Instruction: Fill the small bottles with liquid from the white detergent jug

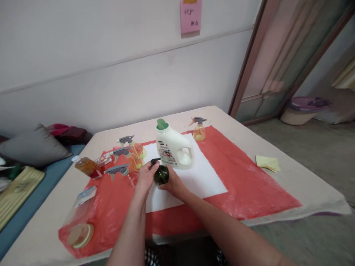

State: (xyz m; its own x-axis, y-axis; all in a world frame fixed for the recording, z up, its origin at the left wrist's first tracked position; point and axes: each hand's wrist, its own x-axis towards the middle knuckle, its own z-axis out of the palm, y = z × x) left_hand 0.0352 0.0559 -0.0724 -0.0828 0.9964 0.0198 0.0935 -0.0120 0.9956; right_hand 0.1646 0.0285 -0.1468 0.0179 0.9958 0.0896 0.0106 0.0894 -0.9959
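Note:
Both hands are on a small round dark green bottle (161,176) in front of me. My left hand (145,175) is closed at its left side and top, with the thumb by the black nozzle head (155,161). Around the bottle's right side wraps my right hand (175,183). Just behind it stands a white detergent jug (181,149) with a green spout (161,124) in its mouth, upright on a white sheet (191,184). To the left of my hands are several spray bottles with grey trigger heads (118,169); the nearest is clear.
A red cloth (244,188) lies under the white sheet. A spray bottle with yellowish liquid (199,132) stands back right, yellow paper slips (267,163) lie right. On the left are a tilted bottle of amber liquid (88,167) and a clear jar on its side (80,235).

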